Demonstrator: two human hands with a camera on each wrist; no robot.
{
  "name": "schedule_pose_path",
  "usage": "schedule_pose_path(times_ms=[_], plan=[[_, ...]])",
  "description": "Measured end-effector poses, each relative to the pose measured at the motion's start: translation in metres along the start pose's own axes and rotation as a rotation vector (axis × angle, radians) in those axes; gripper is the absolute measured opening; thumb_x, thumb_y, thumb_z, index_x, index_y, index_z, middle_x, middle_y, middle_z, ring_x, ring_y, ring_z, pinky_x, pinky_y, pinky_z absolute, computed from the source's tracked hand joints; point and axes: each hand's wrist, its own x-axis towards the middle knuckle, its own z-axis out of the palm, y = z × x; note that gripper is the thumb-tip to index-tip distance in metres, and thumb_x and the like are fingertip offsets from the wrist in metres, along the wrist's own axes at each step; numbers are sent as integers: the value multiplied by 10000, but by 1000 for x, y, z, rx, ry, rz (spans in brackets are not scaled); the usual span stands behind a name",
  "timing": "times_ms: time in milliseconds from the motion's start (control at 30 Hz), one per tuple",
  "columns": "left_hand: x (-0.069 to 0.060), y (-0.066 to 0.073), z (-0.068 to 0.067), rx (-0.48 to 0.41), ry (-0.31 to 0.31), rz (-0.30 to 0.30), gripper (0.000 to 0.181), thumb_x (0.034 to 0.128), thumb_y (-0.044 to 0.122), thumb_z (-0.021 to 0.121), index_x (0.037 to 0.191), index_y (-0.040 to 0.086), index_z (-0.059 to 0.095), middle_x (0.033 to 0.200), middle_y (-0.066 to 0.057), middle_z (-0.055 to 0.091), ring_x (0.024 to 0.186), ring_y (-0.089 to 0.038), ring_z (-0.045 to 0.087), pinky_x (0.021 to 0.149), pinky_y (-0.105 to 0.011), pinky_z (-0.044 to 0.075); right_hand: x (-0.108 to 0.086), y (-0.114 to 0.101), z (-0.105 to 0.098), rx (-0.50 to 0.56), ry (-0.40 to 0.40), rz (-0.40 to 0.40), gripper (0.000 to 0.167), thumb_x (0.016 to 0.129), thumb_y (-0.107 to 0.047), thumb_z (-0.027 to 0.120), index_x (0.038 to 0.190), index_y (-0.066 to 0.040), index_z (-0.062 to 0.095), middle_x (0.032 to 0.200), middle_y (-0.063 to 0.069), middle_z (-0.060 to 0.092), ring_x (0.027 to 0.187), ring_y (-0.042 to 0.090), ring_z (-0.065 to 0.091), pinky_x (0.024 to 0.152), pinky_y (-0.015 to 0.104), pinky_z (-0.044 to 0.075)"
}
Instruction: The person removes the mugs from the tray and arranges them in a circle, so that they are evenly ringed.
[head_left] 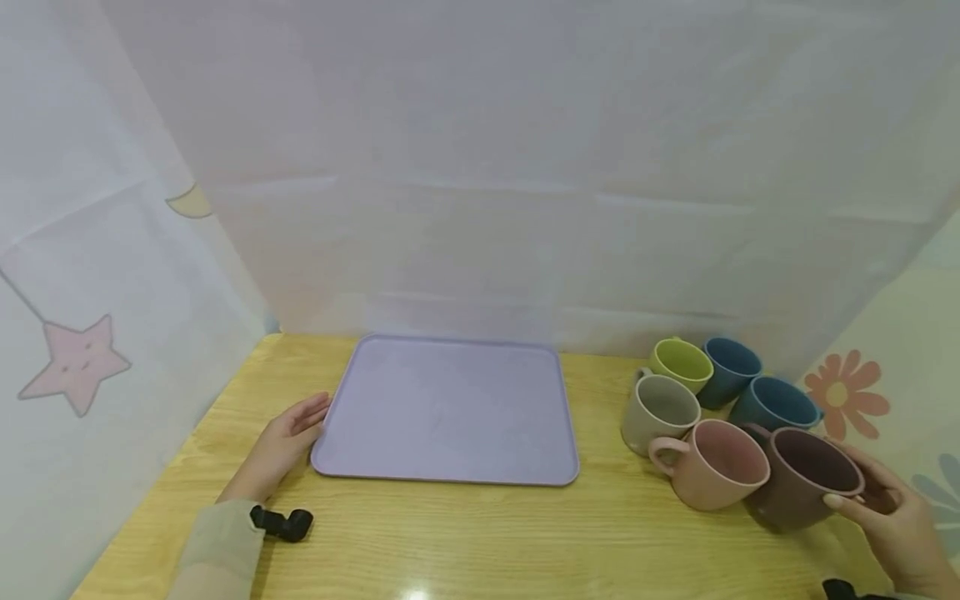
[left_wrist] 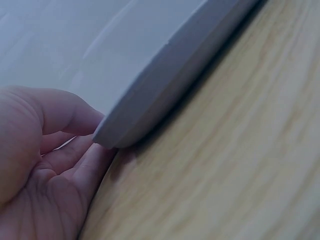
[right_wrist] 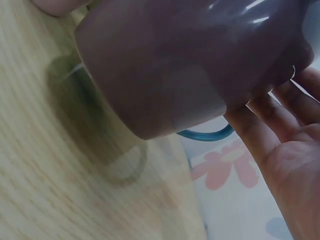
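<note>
On the left, my left hand (head_left: 281, 446) holds the near part of the left edge of a lilac tray (head_left: 450, 412). The left wrist view shows the thumb at the rim (left_wrist: 160, 82) and fingers at its underside. At the far right, my right hand (head_left: 903, 521) grips a dark plum mug (head_left: 793, 493), thumb in front and the other fingers behind. The plum mug (right_wrist: 165, 65) tilts in the right wrist view, its base apart from its shadow on the wood. Beside it stands a pink mug (head_left: 708, 479) with its handle to the left.
Behind the held mug stand a grey-white mug (head_left: 643, 421), a yellow-green mug (head_left: 682, 362) and two blue mugs, one farther back (head_left: 731, 371), one nearer (head_left: 772, 404). White cloth (head_left: 480, 208) hangs behind the wooden table (head_left: 450, 542) and along both sides.
</note>
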Motion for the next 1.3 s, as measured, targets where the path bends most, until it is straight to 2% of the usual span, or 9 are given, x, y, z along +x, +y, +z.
schedule_pose_path(times_ms=[100,300,600,700,867,1000,1100,1300], plan=[[-1,-1,0,-1,-2,-6,575,1073,69,484,1587,-28,246,1597,-251,326,1460,-391,330,930,-18,370,0,4,1,-26,31,22,725,887,282,529,1527,-48,450,1362,-131,626,1152,-24,610,859,117,520],[1,0,2,3,-4,-6,570,1075,75,479,1589,-18,250,1598,-242,331,1462,-396,325,931,-18,370,1,11,5,70,43,-8,742,858,336,494,1521,9,429,1400,-62,619,1240,16,579,908,156,521],[0,-3,0,29,6,1,565,1074,81,483,1586,-17,263,1599,-229,336,1458,-399,324,938,-17,364,1,16,9,95,70,12,715,869,317,496,1510,3,451,1379,-48,640,1215,28,602,885,140,523],[-1,-4,-1,29,5,-1,567,1076,89,484,1587,-14,262,1603,-223,334,1461,-391,321,940,-15,360,2,18,10,123,28,-4,712,877,318,471,1527,39,395,1402,-26,624,1223,47,603,893,157,529],[-2,-4,-1,29,3,-6,567,1079,102,484,1588,-10,262,1601,-225,336,1463,-380,327,938,-13,358,4,23,9,199,-86,-50,722,876,345,396,1546,98,284,1480,34,554,1282,96,576,930,197,529],[-2,-3,0,29,6,-5,566,1078,100,484,1588,-9,263,1597,-227,344,1462,-379,331,939,-15,359,4,25,7,202,-133,-52,729,888,326,378,1562,67,273,1494,19,538,1289,87,569,942,190,521],[-2,-2,-1,29,6,-5,566,1078,96,482,1588,-11,261,1596,-229,343,1462,-378,332,937,-14,360,5,26,6,256,-182,-48,739,895,319,347,1576,57,230,1511,24,516,1304,94,556,960,202,515],[-2,0,0,25,7,-14,568,1076,88,480,1589,-12,258,1597,-230,340,1463,-381,330,933,-12,361,8,28,6,336,-296,-99,728,910,310,285,1583,80,132,1562,73,436,1359,126,503,989,226,506]])
